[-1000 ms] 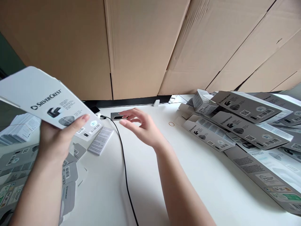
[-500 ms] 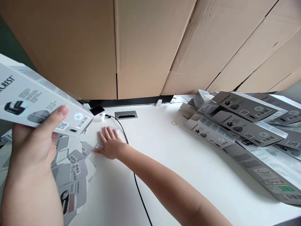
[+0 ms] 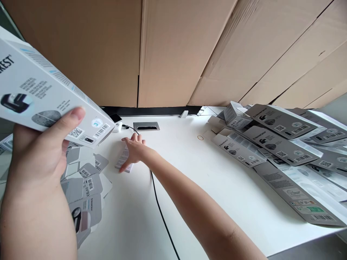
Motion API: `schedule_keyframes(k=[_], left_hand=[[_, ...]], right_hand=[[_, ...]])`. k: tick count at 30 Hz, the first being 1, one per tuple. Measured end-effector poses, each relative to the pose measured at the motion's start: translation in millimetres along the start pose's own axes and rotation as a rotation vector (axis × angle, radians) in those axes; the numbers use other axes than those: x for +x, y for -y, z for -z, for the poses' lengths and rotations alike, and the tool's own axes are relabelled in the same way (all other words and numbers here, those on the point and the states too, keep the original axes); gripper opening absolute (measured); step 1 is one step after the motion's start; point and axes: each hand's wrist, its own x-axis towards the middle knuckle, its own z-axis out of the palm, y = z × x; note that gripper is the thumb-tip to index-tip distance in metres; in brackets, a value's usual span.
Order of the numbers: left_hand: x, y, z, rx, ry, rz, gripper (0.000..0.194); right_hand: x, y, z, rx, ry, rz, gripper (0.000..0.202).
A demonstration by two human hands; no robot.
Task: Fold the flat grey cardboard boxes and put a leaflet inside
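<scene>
My left hand [image 3: 43, 155] is wrapped round a printed cardboard box [image 3: 51, 90], raised and tilted at the left with the thumb across its front. Down on the white table [image 3: 179, 169], my right hand [image 3: 135, 150] rests over a small folded leaflet [image 3: 123, 159] with printed text. Its thumb and fingers are spread apart, the thumb by the leaflet's near edge. Part of the leaflet is hidden under that hand. Flattened printed cartons [image 3: 86, 191] lie below the left hand, partly covered by its forearm.
A black cable [image 3: 159, 209] runs under my right arm to a white plug [image 3: 118, 126]. Behind it is a metal table socket [image 3: 146, 126]. Several printed boxes [image 3: 287, 122] are piled at the right. A rubber band [image 3: 200, 137] lies mid-table. Large brown cardboard [image 3: 187, 47] stands along the back.
My right hand has slid right and slightly away from me, uncovering more of the leaflet. The box in my left hand has shifted a little up and right as the view moved.
</scene>
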Motion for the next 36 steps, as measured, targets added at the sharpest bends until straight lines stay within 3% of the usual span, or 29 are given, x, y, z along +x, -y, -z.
schedule_keyframes(k=[8, 11, 16, 21, 23, 25, 28, 30, 33, 36], left_hand=[[0.0, 7.6, 3.5, -0.072, 0.046, 0.004, 0.046], [1.6, 8.2, 4.3, -0.078, 0.025, 0.021, 0.044], [-2.1, -1.2, -3.1, -0.023, 0.039, 0.018, 0.045], [-9.3, -10.5, -17.2, 0.008, 0.048, 0.061, 0.052], [-9.8, -7.6, -16.0, 0.04, 0.07, 0.069, 0.05], [-9.1, -2.2, -10.4, 0.108, 0.169, 0.086, 0.049], [-8.9, 3.6, -0.7, 0.268, 0.328, 0.153, 0.051], [-10.5, 4.2, 2.3, 0.36, 0.367, 0.182, 0.051], [-15.1, 4.8, 1.3, 0.476, 0.406, 0.127, 0.053], [-19.8, 11.8, -1.6, 0.57, 0.407, 0.086, 0.062]], right_hand=[[-16.9, -2.0, 25.9, 0.075, 0.075, -0.006, 0.156], [-23.9, -1.7, 23.2, 0.049, 0.092, -0.016, 0.15], [-18.7, 8.8, 6.3, -0.022, 0.093, -0.069, 0.159], [-15.7, 7.9, 9.1, 0.03, 0.092, -0.035, 0.086], [-24.5, -2.6, 16.3, 0.113, 0.023, 0.004, 0.063], [-39.4, -18.9, 25.2, 0.223, -0.076, 0.065, 0.049], [-69.2, -50.4, 42.0, 0.414, -0.242, 0.142, 0.037], [-92.3, -71.1, 55.4, 0.543, -0.371, 0.153, 0.03], [-130.6, -90.5, 76.3, 0.762, -0.672, 0.253, 0.035], [-168.5, -86.4, 90.3, 0.942, -1.011, 0.498, 0.039]])
